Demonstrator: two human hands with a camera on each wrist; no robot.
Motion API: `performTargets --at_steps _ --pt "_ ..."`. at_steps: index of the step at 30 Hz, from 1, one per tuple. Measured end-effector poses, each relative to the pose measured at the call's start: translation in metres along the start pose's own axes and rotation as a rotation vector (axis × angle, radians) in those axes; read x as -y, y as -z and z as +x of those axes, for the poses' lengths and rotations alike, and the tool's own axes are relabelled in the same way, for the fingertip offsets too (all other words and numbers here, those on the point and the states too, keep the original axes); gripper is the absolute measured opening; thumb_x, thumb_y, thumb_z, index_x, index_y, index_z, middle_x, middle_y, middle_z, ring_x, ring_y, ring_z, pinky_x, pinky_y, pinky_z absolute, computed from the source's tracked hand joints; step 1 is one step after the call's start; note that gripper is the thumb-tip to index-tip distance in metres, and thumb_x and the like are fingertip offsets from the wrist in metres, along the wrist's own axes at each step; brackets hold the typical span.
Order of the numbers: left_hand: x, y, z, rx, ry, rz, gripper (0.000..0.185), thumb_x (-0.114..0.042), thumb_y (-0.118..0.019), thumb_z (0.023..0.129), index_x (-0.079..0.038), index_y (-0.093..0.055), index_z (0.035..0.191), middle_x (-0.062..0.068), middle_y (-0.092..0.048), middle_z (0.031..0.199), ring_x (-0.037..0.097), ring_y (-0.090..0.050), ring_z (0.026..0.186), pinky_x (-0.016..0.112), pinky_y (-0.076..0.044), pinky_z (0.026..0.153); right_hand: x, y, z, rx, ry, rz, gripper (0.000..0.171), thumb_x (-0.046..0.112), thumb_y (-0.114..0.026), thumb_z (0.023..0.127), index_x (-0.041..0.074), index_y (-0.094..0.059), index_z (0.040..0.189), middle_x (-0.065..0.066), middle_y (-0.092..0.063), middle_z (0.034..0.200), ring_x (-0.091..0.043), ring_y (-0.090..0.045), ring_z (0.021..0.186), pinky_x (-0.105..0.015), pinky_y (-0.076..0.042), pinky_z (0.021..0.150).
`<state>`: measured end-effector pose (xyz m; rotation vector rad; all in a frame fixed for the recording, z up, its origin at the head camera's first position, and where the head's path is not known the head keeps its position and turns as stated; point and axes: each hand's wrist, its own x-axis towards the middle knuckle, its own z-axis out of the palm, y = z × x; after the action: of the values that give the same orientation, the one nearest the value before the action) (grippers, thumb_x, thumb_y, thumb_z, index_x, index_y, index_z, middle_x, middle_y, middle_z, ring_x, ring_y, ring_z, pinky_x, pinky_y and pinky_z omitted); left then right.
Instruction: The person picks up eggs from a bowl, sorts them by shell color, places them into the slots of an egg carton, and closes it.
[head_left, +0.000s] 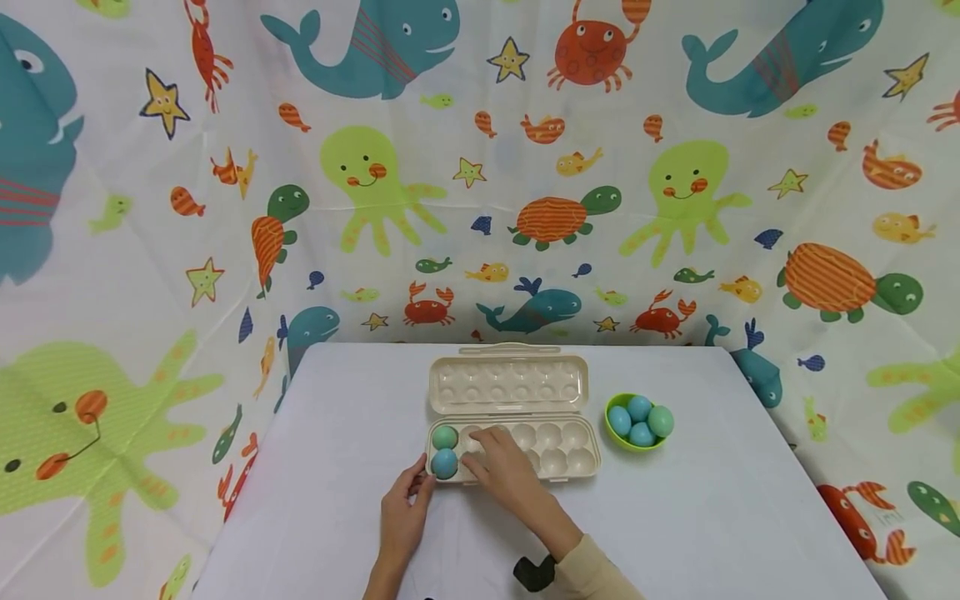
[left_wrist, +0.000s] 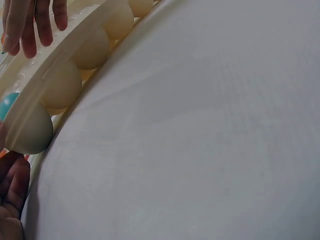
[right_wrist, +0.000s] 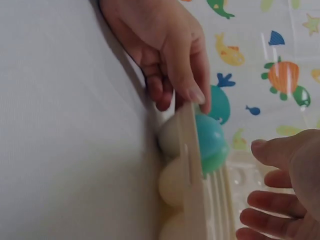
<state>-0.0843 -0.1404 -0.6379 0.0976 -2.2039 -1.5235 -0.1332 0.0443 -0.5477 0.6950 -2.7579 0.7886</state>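
A beige plastic egg carton (head_left: pixel 597 457) lies with its lid (head_left: pixel 510 409) folded back behind it. In the leftmost column sit a green egg (head_left: pixel 445 437) at the back and a blue egg (head_left: pixel 444 463) in front. My left hand (head_left: pixel 405 517) holds the carton's front left corner, its thumb on the rim beside the blue egg in the right wrist view. Over the cups just right of these eggs hovers my right hand (head_left: pixel 506 471), fingers spread and relaxed, nothing between them. The left wrist view catches only part of each hand.
Right of the carton stands a lime green bowl (head_left: pixel 628 446) with several blue and green eggs (head_left: pixel 640 408). A white cloth covers the table (head_left: pixel 330 450). Behind and along the sides hangs a curtain (head_left: pixel 465 233) printed with sea animals.
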Motion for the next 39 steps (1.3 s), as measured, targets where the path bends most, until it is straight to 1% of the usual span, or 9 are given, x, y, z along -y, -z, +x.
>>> performTargets --at_steps 7,9,13,19,24,27,30,35,39 --pt "0.0 -0.001 0.0 0.012 0.027 0.015 0.037 -0.006 -0.072 0.091 -0.003 -0.066 0.127 0.006 -0.075 0.104 -0.001 -0.063 0.082 0.012 -0.053 0.074 -0.03 0.032 -0.008 -0.119 0.0 -0.121 0.038 0.028 -0.077 0.087 0.009 -0.068 0.118 -0.008 -0.068 0.113 -0.026 -0.065 0.107 -0.041 -0.056 0.088" --pt "0.0 0.0 0.0 0.007 0.027 0.016 0.037 -0.005 -0.072 0.09 -0.003 -0.067 0.127 0.007 -0.075 0.105 -0.001 -0.063 0.082 0.012 -0.052 0.074 -0.039 0.044 -0.008 -0.161 -0.015 -0.135 0.038 0.026 -0.078 0.086 0.007 -0.068 0.116 -0.009 -0.068 0.111 -0.028 -0.065 0.104 -0.042 -0.057 0.085" --pt "0.001 0.0 -0.001 0.008 0.04 0.006 0.037 -0.005 -0.072 0.09 -0.004 -0.067 0.127 0.007 -0.075 0.106 -0.002 -0.063 0.083 0.01 -0.051 0.074 -0.06 0.07 -0.008 -0.209 -0.08 -0.146 0.04 0.024 -0.079 0.085 0.003 -0.066 0.117 -0.015 -0.066 0.112 -0.032 -0.063 0.104 -0.045 -0.056 0.086" --pt "0.0 -0.001 0.0 0.006 0.039 -0.015 0.037 -0.005 -0.072 0.09 -0.003 -0.067 0.127 0.008 -0.075 0.107 -0.002 -0.063 0.084 0.009 -0.051 0.076 -0.094 0.111 -0.007 -0.238 -0.209 -0.163 0.044 0.023 -0.075 0.089 -0.001 -0.062 0.124 -0.023 -0.062 0.121 -0.04 -0.059 0.11 -0.053 -0.055 0.089" --pt "-0.002 0.001 0.001 -0.006 0.046 -0.009 0.037 -0.005 -0.072 0.09 -0.003 -0.067 0.127 0.007 -0.075 0.106 -0.002 -0.063 0.085 0.008 -0.051 0.076 -0.12 0.139 -0.009 -0.21 -0.363 -0.149 0.047 0.024 -0.067 0.094 -0.003 -0.057 0.132 -0.027 -0.056 0.13 -0.045 -0.053 0.12 -0.06 -0.053 0.09" --pt "-0.002 0.001 0.002 -0.006 0.058 0.004 0.037 -0.005 -0.072 0.09 -0.003 -0.066 0.127 0.006 -0.074 0.105 -0.002 -0.062 0.084 0.008 -0.05 0.076 -0.139 0.149 -0.013 -0.183 -0.46 -0.133 0.05 0.026 -0.062 0.097 -0.003 -0.053 0.136 -0.029 -0.051 0.136 -0.047 -0.047 0.126 -0.064 -0.05 0.093" --pt "-0.001 0.0 0.002 0.001 0.071 0.015 0.038 -0.006 -0.072 0.091 -0.004 -0.066 0.128 0.006 -0.074 0.105 -0.001 -0.062 0.083 0.009 -0.05 0.076 -0.156 0.157 -0.019 -0.16 -0.526 -0.129 0.053 0.027 -0.059 0.098 -0.005 -0.049 0.139 -0.032 -0.046 0.139 -0.05 -0.044 0.129 -0.066 -0.048 0.096" --pt "0.001 -0.001 0.001 0.013 0.076 0.038 0.038 -0.008 -0.072 0.091 -0.005 -0.066 0.128 0.005 -0.074 0.107 -0.002 -0.062 0.084 0.009 -0.051 0.076 -0.18 0.163 -0.027 -0.109 -0.582 -0.136 0.057 0.028 -0.056 0.099 -0.01 -0.045 0.14 -0.037 -0.043 0.139 -0.053 -0.043 0.127 -0.066 -0.046 0.098" --pt "0.002 -0.002 0.0 0.006 0.083 0.035 0.037 -0.007 -0.073 0.09 -0.005 -0.067 0.127 0.004 -0.074 0.103 -0.001 -0.062 0.082 0.009 -0.051 0.075 -0.192 0.163 -0.03 -0.043 -0.622 -0.136 0.059 0.031 -0.051 0.1 -0.013 -0.043 0.14 -0.042 -0.042 0.137 -0.057 -0.043 0.125 -0.067 -0.045 0.098"
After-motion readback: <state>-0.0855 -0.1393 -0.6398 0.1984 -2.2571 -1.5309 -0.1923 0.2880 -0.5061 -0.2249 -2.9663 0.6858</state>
